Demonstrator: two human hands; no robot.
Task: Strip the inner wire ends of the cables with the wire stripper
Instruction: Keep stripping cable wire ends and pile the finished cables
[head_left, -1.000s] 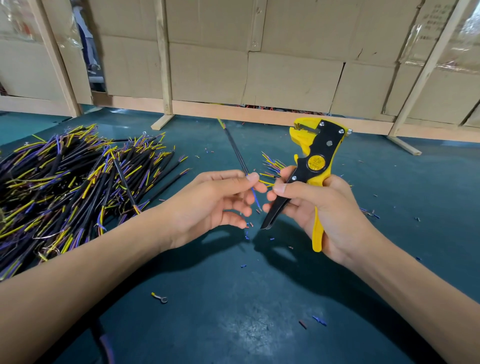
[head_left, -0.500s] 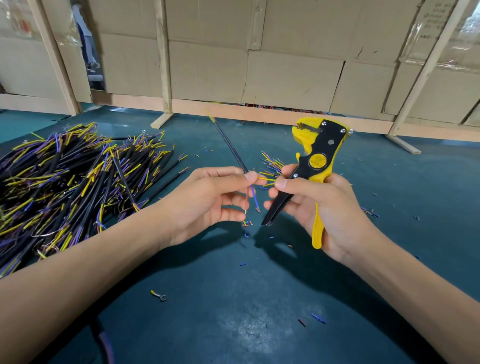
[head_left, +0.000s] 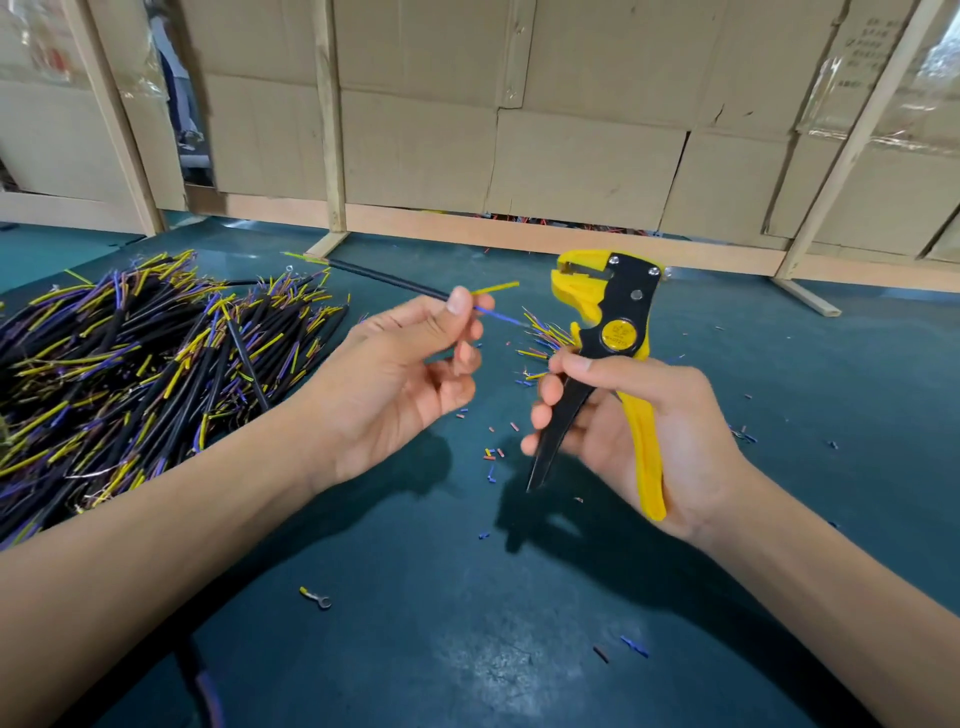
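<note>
L hand (head_left: 410, 374) pinches 1 cable (head_left: 387, 279) (2 inner wires); R hand (head_left: 639, 431) grips 1 stripper (head_left: 605, 332).

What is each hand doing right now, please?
Left hand: pinches a black cable near its yellow and blue inner wires.
Right hand: grips the wire stripper by its handles, clear of the cable.
</note>
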